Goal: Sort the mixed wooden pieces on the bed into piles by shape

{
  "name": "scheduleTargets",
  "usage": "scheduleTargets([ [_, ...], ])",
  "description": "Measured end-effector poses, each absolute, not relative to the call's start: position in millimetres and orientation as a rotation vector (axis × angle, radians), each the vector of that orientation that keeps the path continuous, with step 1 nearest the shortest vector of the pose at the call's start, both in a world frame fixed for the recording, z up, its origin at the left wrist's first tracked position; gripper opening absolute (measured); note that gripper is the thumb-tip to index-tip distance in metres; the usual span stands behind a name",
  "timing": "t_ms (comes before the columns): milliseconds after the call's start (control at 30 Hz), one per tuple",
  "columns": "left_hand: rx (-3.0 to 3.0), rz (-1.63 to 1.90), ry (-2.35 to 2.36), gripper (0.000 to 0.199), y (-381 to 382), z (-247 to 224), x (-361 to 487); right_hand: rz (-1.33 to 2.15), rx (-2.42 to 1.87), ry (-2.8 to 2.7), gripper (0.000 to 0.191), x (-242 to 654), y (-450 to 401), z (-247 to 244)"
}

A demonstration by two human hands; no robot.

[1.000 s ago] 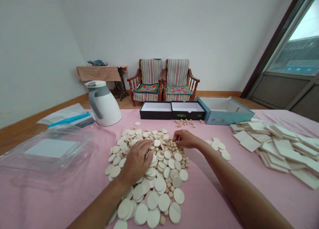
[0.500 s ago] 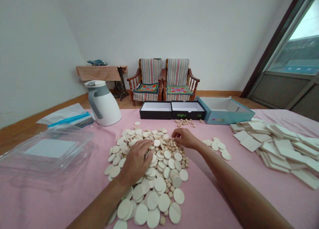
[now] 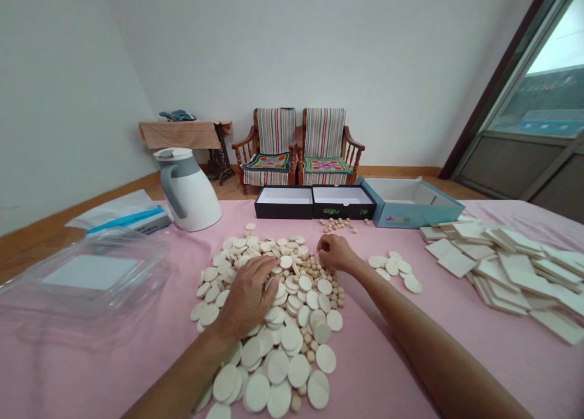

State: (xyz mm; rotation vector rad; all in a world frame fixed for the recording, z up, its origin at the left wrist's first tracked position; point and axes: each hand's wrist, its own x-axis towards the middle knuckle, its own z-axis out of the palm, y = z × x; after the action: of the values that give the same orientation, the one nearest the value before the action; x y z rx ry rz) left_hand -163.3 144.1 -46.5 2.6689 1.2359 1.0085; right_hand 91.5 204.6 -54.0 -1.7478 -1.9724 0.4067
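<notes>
While the left hand (image 3: 249,294) lay outstretched on a heap of pale round discs (image 3: 277,365) at near centre, the right hand (image 3: 336,253), fingers curled, was beside small wooden blocks (image 3: 314,272) at the heap's far right; whether it gripped one could not be told. Rightward lay piled tiles (image 3: 515,264); two black boxes (image 3: 283,211) stood at the far side, a white jug (image 3: 197,195) far left.

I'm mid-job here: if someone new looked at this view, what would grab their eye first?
Likely the big heap of pale round discs in the middle of the pink cloth, with the left hand over it and the right hand at its right edge. Next, the pile of flat boards at the right and the white jug standing at the far left.
</notes>
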Motion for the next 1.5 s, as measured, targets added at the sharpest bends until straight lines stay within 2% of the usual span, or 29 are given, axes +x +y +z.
scheduleTargets([
  [167,2.664,1.004,1.238,0.03,144.2,-45.8,-162.6,0.166,-1.7,-1.734,0.026,102.1,212.2,-57.7],
  [367,2.677,1.002,1.245,0.029,145.4,-48.0,-163.5,0.486,-1.399,-2.074,0.028,87.2,206.5,-60.9],
  [733,2.679,1.012,1.232,0.029,146.0,-49.6,-164.1,0.426,-1.63,-2.036,0.019,83.6,199.9,-55.3],
  [933,2.67,1.016,1.237,0.029,145.1,-46.9,-163.5,0.504,-1.578,-2.109,0.029,88.6,200.1,-53.0],
  [1167,2.657,1.036,1.24,0.028,144.2,-45.2,-162.3,0.454,-1.638,-2.208,0.023,90.3,202.2,-52.5],
  [1400,2.666,0.998,1.243,0.029,144.7,-46.3,-163.2,0.2,-1.842,-1.8,0.027,107.3,208.4,-46.7],
  [1500,2.664,1.002,1.242,0.029,144.9,-46.9,-163.5,0.428,-1.747,-2.014,0.016,112.3,205.5,-39.2],
])
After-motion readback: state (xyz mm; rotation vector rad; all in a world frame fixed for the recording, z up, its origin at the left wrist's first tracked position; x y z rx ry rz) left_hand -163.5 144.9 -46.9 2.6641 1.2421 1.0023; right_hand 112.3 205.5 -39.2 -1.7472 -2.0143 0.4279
